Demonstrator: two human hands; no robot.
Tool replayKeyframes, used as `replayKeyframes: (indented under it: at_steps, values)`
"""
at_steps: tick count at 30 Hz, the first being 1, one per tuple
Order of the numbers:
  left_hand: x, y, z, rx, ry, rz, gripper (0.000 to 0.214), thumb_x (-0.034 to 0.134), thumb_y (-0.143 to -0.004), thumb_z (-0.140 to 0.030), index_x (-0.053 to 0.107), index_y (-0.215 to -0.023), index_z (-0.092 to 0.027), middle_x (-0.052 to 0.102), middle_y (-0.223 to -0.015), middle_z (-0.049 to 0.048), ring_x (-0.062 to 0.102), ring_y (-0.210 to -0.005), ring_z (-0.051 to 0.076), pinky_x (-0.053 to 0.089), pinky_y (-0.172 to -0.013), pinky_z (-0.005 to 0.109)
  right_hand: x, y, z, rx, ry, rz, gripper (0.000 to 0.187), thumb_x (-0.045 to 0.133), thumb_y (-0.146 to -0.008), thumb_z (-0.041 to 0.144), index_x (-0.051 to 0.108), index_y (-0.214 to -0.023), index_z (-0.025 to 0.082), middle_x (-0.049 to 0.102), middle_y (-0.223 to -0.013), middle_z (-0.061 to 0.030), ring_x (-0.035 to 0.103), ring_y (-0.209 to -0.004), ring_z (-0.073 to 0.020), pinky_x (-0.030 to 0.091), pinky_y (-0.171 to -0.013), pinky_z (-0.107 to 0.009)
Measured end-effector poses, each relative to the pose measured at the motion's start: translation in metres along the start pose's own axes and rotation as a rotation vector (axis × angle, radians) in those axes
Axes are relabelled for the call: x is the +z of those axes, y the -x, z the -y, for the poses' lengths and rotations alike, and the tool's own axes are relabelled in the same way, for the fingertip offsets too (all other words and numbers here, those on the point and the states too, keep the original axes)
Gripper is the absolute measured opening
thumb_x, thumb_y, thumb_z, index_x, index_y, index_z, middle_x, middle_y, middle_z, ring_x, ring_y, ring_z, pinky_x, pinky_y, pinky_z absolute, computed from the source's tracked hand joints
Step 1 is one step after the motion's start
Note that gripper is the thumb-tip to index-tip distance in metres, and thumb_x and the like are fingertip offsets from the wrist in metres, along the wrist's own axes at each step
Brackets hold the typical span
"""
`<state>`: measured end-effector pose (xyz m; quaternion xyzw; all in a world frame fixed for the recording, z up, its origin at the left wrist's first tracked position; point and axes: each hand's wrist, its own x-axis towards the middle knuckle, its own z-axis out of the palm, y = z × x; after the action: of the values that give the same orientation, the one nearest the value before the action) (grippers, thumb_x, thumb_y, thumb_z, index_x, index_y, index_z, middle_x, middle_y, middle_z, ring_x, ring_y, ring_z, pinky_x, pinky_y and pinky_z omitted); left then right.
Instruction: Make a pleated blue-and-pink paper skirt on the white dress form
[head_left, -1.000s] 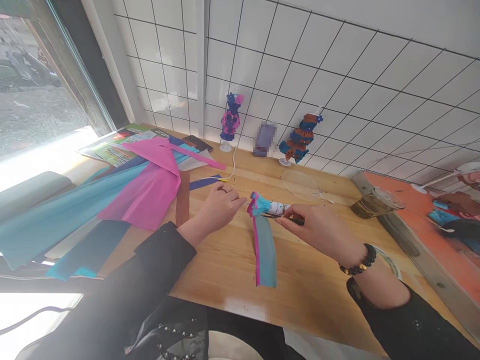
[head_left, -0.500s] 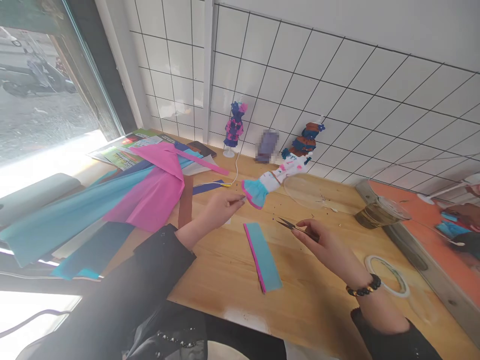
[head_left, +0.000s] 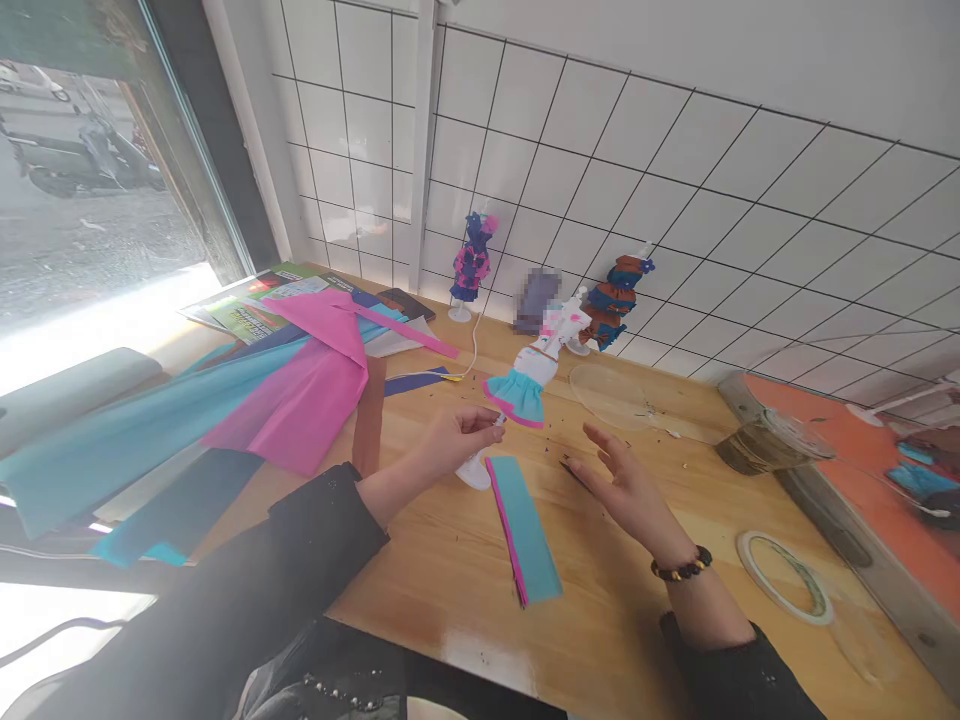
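Observation:
My left hand [head_left: 472, 437] is closed around the thin stem of a small dress-form stand, just above its round white base [head_left: 474, 472]. The miniature mannequin leans to the right and wears a white top with pink marks and a ruffled turquoise skirt [head_left: 519, 392] edged in pink. My right hand [head_left: 619, 475] hovers low over the table with its fingers stretched and apart. Dark pointed scissors [head_left: 570, 467] show only at their tip beside the thumb; the hand hides the rest. Between the hands lies a turquoise strip [head_left: 529, 530] with a pink edge.
Pink fabric [head_left: 322, 400] and turquoise fabric [head_left: 150, 430] are heaped at left on magazines. Two dressed mannequins, one blue-pink [head_left: 471, 260] and one brown-blue [head_left: 619, 295], stand by the tiled wall. At right are a lidded cup [head_left: 769, 440] and a tape roll [head_left: 784, 575].
My left hand has lowered the mannequin and turned it more upright, its base now showing near the table. My right hand has shifted left and its fingers have spread from around the scissors.

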<state>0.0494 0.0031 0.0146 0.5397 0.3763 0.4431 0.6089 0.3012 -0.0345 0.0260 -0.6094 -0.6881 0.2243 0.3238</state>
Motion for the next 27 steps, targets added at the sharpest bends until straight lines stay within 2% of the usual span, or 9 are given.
replayKeyframes:
  at_steps: [3,5,8,11,14,17,21,27]
  values:
    - [0.005,0.002,0.003,0.016,-0.015,0.001,0.036,0.071,-0.066,-0.041,0.068,-0.091,-0.015,0.07,-0.084,0.0053,0.062,-0.077,0.017,0.048,-0.067,0.026,0.007,-0.013,0.046,0.1,-0.409,0.058,0.066,0.058,-0.078,0.05,0.034,-0.136,0.027,0.051,-0.133,-0.0116,0.047,-0.123,-0.0228,0.044,-0.095,-0.043]
    - [0.007,0.003,0.006,0.044,-0.036,0.028,0.035,0.068,-0.07,-0.042,0.068,-0.093,-0.015,0.07,-0.088,0.0057,0.062,-0.08,0.017,0.049,-0.07,0.028,0.013,-0.023,0.069,0.099,-0.541,0.057,0.069,0.061,-0.076,0.049,0.034,-0.136,0.027,0.053,-0.131,-0.0111,0.05,-0.12,-0.0222,0.045,-0.093,-0.041]
    - [0.009,0.005,0.009,0.105,-0.057,0.043,0.033,0.064,-0.074,-0.041,0.068,-0.095,-0.015,0.07,-0.092,0.0064,0.062,-0.085,0.019,0.049,-0.075,0.029,0.024,-0.035,0.087,0.052,-0.679,0.073,0.067,0.063,-0.074,0.047,0.038,-0.132,0.026,0.058,-0.125,-0.0089,0.055,-0.112,-0.0217,0.047,-0.092,-0.04]
    - [0.011,0.006,0.011,0.153,-0.103,0.029,0.033,0.062,-0.077,-0.041,0.068,-0.096,-0.015,0.07,-0.094,0.007,0.062,-0.088,0.02,0.049,-0.078,0.031,0.034,-0.042,0.093,0.037,-0.736,0.002,0.055,0.066,-0.072,0.043,0.048,-0.12,0.023,0.063,-0.116,-0.0075,0.059,-0.104,-0.0209,0.049,-0.087,-0.036]
    - [0.012,0.008,0.01,0.177,-0.14,0.008,0.033,0.06,-0.078,-0.042,0.068,-0.097,-0.016,0.07,-0.092,0.0067,0.062,-0.085,0.02,0.049,-0.076,0.03,0.038,-0.043,0.096,0.038,-0.739,-0.057,0.046,0.065,-0.073,0.041,0.052,-0.111,0.021,0.063,-0.113,-0.0076,0.06,-0.101,-0.0207,0.051,-0.081,-0.033]
    - [0.013,0.009,0.006,0.188,-0.13,-0.02,0.031,0.059,-0.079,-0.041,0.068,-0.095,-0.015,0.069,-0.09,0.0064,0.061,-0.083,0.019,0.049,-0.075,0.029,0.038,-0.045,0.1,0.054,-0.711,-0.058,0.045,0.065,-0.073,0.04,0.052,-0.112,0.021,0.064,-0.112,-0.0077,0.061,-0.098,-0.021,0.052,-0.076,-0.032]
    - [0.013,0.011,0.003,0.196,-0.108,-0.031,0.03,0.059,-0.08,-0.04,0.068,-0.095,-0.016,0.069,-0.092,0.0063,0.06,-0.085,0.019,0.048,-0.075,0.029,0.039,-0.05,0.1,0.003,-0.736,-0.05,0.049,0.067,-0.071,0.039,0.051,-0.114,0.022,0.066,-0.108,-0.0062,0.062,-0.093,-0.0194,0.053,-0.073,-0.032]
    - [0.014,0.012,0.003,0.164,-0.155,-0.073,0.031,0.058,-0.079,-0.042,0.069,-0.094,-0.017,0.069,-0.087,0.0038,0.059,-0.078,0.016,0.046,-0.07,0.026,0.043,-0.057,0.096,0.006,-0.79,-0.056,0.047,0.073,-0.066,0.037,0.055,-0.107,0.023,0.069,-0.099,-0.004,0.064,-0.084,-0.0185,0.053,-0.069,-0.031]
